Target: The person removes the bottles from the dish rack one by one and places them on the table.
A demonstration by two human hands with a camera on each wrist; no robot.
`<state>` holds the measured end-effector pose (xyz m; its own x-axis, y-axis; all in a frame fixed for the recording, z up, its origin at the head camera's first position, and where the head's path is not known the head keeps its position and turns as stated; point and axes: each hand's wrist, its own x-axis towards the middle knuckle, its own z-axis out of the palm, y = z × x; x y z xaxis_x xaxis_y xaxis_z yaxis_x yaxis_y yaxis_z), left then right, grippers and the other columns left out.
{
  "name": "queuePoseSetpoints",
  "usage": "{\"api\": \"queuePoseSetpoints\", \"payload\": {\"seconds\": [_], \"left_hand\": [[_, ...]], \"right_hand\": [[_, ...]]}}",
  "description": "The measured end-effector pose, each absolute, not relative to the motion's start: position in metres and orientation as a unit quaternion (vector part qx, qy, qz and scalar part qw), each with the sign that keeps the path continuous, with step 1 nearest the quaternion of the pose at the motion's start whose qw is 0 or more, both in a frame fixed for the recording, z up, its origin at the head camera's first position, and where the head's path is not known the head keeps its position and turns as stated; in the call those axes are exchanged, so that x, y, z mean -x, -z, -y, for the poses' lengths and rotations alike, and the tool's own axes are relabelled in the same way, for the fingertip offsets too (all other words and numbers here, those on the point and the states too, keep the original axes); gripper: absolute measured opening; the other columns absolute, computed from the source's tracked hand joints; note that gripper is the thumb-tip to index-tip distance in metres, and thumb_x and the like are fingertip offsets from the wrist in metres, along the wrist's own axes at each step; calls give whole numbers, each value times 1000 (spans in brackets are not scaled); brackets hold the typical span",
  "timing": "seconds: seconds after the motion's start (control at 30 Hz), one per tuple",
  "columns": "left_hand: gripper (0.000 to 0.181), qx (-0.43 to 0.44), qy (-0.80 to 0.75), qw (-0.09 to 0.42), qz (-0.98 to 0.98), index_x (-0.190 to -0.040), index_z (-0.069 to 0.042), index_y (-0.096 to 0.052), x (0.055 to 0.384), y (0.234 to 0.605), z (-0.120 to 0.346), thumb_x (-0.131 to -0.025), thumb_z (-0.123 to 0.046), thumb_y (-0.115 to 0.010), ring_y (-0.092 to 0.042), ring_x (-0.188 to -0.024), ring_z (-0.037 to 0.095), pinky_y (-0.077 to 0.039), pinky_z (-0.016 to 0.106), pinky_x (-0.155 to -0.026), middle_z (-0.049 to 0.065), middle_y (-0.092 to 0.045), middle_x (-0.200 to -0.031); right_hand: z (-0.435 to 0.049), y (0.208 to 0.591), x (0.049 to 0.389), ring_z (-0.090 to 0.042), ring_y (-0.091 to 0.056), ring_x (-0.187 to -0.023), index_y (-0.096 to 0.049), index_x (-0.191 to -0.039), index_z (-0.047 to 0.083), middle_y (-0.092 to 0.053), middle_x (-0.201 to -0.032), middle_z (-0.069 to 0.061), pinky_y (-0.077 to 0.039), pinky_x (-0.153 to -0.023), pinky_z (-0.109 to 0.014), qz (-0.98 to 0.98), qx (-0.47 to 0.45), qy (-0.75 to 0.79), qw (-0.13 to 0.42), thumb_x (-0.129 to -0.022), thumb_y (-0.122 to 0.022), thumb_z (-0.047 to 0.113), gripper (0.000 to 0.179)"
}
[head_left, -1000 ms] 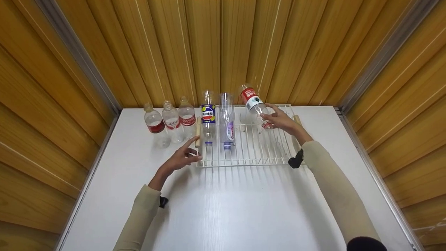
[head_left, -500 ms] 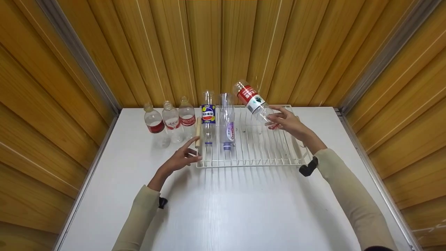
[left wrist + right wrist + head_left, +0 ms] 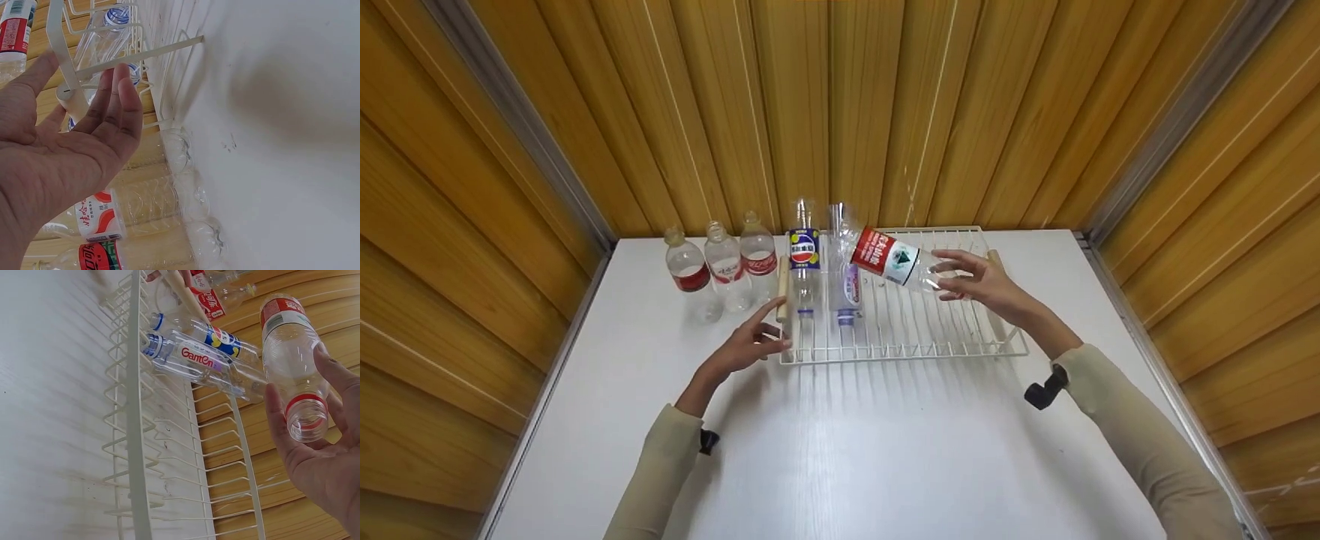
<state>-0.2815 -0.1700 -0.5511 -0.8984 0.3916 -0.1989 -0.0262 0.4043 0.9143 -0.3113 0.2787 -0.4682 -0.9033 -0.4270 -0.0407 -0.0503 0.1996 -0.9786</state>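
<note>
My right hand (image 3: 979, 285) grips a clear plastic bottle (image 3: 885, 255) near its uncapped neck, fingers and thumb around it. The bottle has a red and white label and lies tilted above the white wire rack (image 3: 915, 349), base to the left; a red ring circles its neck (image 3: 306, 413). My left hand (image 3: 746, 345) holds the rack's left end by the wooden handle (image 3: 783, 289), fingers about the frame (image 3: 140, 56). Neck forward in the rack lie a blue-labelled bottle (image 3: 805, 247) and a Ganten bottle (image 3: 197, 357), side by side.
Three clear bottles with red-toned labels stand upright left of the rack: one at the outer left (image 3: 690, 274), a middle one (image 3: 726, 266) and one beside the handle (image 3: 759, 259). A white table (image 3: 847, 450) bears everything. Yellow wood-look panels (image 3: 870, 112) rise behind and at both sides.
The bottle in my right hand has come down and turned from steeply tilted to nearly level, its base swinging left. My right wrist has moved right and nearer. The left hand stays put.
</note>
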Motion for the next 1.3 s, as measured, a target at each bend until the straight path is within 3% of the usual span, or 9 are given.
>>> {"api": "queuePoseSetpoints", "payload": {"seconds": [0.17, 0.4, 0.57, 0.67, 0.97, 1.17, 1.3], "left_hand": [[80, -113, -528, 186, -821, -162, -31, -25, 280, 552, 171, -97, -23, -71, -62, -116, 35, -55, 38, -88, 24, -59, -137], [81, -128, -519, 167, -829, -162, -26, -27, 277, 550, 171, -96, -22, -73, -60, -122, 41, -53, 52, -98, 27, -52, -145], [80, -136, -512, 146, -836, -162, -23, -30, 276, 544, 169, -95, -21, -74, -59, -125, 44, -49, 58, -104, 26, -49, -147], [80, -138, -514, 141, -835, -161, -22, -31, 277, 540, 168, -94, -19, -74, -57, -126, 47, -48, 60, -105, 25, -50, -146], [78, -146, -491, 152, -845, -160, -18, -33, 280, 529, 168, -94, -21, -74, -43, -139, 46, -46, 59, -107, 20, -41, -156], [65, -160, -475, 156, -851, -156, -18, -42, 280, 514, 170, -98, -26, -69, -32, -148, 43, -38, 63, -115, 18, -35, -162], [46, -212, -480, 145, -839, -150, -14, -51, 275, 503, 169, -106, -28, -55, -38, -147, 38, -39, 61, -115, 15, -44, -158]], "right_hand": [[-281, 476, 303, -16, -68, -114, -44, -153, 7, -49, -145, -27, -60, -93, -32, -758, 180, 607, 157, -99, -66, 11, 58], [-280, 482, 298, -20, -68, -114, -49, -150, 5, -58, -138, -14, -60, -93, -31, -759, 195, 599, 163, -95, -71, 8, 59], [-275, 484, 295, -17, -66, -114, -51, -148, 4, -55, -143, -23, -58, -93, -27, -769, 204, 585, 161, -93, -74, 8, 60], [-273, 485, 293, -22, -64, -119, -54, -146, 8, -52, -146, -28, -57, -94, -25, -777, 204, 573, 162, -91, -76, 10, 59], [-269, 489, 284, -43, -55, -130, -58, -143, 12, -54, -145, -23, -57, -95, -27, -784, 215, 554, 177, -89, -79, 14, 57], [-265, 489, 282, -23, -64, -123, -57, -143, 9, -61, -142, -7, -59, -93, -29, -781, 226, 553, 183, -88, -80, 13, 60], [-260, 487, 280, -28, -61, -125, -58, -143, 11, -61, -141, -3, -59, -93, -30, -784, 232, 545, 185, -88, -80, 13, 59]]}}
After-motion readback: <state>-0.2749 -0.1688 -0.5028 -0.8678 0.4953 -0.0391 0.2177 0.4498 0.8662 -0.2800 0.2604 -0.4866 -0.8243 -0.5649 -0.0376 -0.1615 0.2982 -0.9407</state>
